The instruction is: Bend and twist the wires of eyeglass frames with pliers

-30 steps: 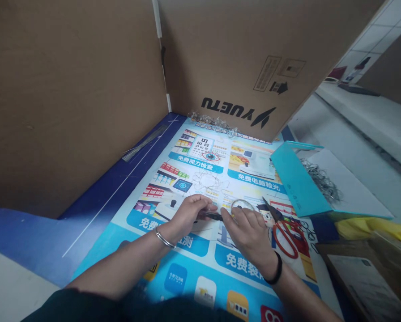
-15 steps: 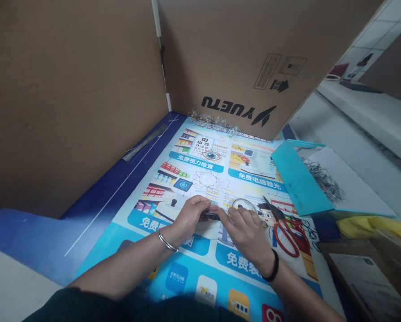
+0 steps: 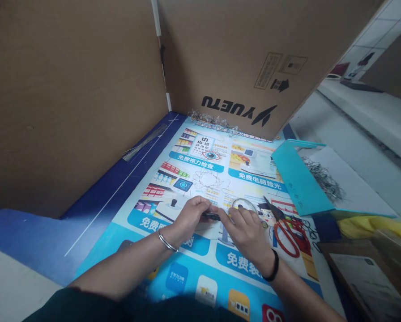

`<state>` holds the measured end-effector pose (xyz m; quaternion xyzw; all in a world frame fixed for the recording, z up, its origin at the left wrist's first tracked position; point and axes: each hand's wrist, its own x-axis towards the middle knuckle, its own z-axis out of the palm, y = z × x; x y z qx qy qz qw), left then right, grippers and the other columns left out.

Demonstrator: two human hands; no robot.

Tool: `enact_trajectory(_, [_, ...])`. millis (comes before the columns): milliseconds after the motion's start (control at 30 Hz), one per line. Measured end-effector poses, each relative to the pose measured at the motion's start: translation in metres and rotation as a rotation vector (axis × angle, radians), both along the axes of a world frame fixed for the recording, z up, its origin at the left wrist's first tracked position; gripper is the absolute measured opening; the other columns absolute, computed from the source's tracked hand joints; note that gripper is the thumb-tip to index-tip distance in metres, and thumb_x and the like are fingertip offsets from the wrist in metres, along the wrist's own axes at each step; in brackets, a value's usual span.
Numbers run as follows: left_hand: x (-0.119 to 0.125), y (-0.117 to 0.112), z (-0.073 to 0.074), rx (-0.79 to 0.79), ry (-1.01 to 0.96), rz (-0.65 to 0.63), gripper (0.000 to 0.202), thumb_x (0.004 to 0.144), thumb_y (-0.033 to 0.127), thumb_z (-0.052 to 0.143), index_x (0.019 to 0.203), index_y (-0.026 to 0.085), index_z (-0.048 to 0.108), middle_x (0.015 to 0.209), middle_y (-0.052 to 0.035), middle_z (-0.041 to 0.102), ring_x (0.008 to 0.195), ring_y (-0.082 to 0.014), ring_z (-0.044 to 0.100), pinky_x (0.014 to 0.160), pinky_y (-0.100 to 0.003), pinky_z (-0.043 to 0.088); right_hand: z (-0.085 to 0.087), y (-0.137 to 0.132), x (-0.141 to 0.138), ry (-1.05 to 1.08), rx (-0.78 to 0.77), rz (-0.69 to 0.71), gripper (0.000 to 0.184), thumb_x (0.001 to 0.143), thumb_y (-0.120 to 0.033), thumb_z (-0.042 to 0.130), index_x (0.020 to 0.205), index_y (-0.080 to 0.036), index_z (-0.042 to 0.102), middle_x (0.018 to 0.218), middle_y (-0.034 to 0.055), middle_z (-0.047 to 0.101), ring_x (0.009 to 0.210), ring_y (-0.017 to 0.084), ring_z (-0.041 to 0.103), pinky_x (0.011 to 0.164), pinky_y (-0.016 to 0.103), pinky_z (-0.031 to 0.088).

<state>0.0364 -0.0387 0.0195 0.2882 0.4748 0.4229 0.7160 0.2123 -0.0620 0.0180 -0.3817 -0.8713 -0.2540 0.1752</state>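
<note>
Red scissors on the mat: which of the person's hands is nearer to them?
Right. The right hand sits just beside the red scissors, on their left; the left hand is farther left, gripping a small dark tool.

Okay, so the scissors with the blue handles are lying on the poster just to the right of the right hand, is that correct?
Not quite: the scissors have red handles, not blue. The rest holds: they lie on the poster just to the right of the right hand, as the head view shows.
</note>
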Motion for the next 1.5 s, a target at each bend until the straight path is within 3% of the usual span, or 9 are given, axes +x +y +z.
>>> enact_trajectory(500, [0.0,-0.001,-0.001,0.038,0.041,-0.012,0.019,0.078,0.033,0.06,0.075,0.015,0.054,0.082,-0.0067,0.069,0.075,-0.017,0.065,0.069,-0.03,0.051,0.004,0.0,-0.002,-0.02,-0.045,-0.027,0.022,0.087,-0.017,0.051,0.106,-0.02,0.06,0.086,0.0066,0.058,0.077,0.018,0.045,0.067,0.035,0.028])
enact_trajectory(733, [0.0,0.0,-0.001,0.17,0.053,-0.005,0.02,0.082,0.034,0.057,0.078,0.015,0.053,0.083,-0.0059,0.069,0.081,-0.0184,0.067,0.075,-0.031,0.051,0.004,-0.002,-0.005,-0.015,-0.134,-0.097,0.022,0.086,-0.02,0.052,0.107,-0.017,0.059,0.082,0.0065,0.056,0.075,0.019,0.045,0.067,0.035,0.03])
enact_trajectory(867, [-0.001,0.0,-0.005,0.32,0.084,-0.047,0.021,0.085,0.035,0.054,0.08,0.015,0.052,0.085,-0.0063,0.07,0.083,-0.0183,0.067,0.08,-0.033,0.05,0.005,-0.003,-0.005,0.016,-0.188,-0.106,0.019,0.085,-0.025,0.056,0.102,-0.017,0.06,0.079,0.006,0.057,0.077,0.021,0.048,0.067,0.033,0.032])
enact_trajectory(1033, [-0.003,-0.006,-0.005,0.517,0.261,-0.084,0.02,0.09,0.033,0.046,0.085,0.016,0.054,0.09,-0.0061,0.069,0.088,-0.0176,0.065,0.084,-0.033,0.049,0.008,-0.007,-0.001,0.052,-0.337,-0.127,0.018,0.084,-0.028,0.058,0.098,-0.018,0.061,0.078,0.0048,0.061,0.074,0.019,0.054,0.062,0.029,0.034])
enact_trajectory(1267, [-0.003,-0.007,-0.009,0.629,0.416,-0.16,0.018,0.092,0.03,0.043,0.088,0.017,0.055,0.091,-0.0039,0.07,0.087,-0.0156,0.065,0.081,-0.029,0.05,0.011,-0.005,0.005,0.069,-0.6,-0.219,0.02,0.084,-0.035,0.056,0.1,-0.024,0.062,0.08,0.0028,0.064,0.068,0.017,0.06,0.052,0.025,0.03])
enact_trajectory(1500, [-0.005,-0.004,-0.011,0.746,0.542,-0.146,0.018,0.09,0.027,0.046,0.088,0.018,0.062,0.087,-0.0028,0.068,0.084,-0.015,0.064,0.078,-0.027,0.048,0.015,-0.001,0.007,0.094,-0.635,-0.233,0.02,0.086,-0.037,0.052,0.096,-0.024,0.063,0.083,0.0043,0.064,0.077,0.02,0.06,0.06,0.027,0.037])
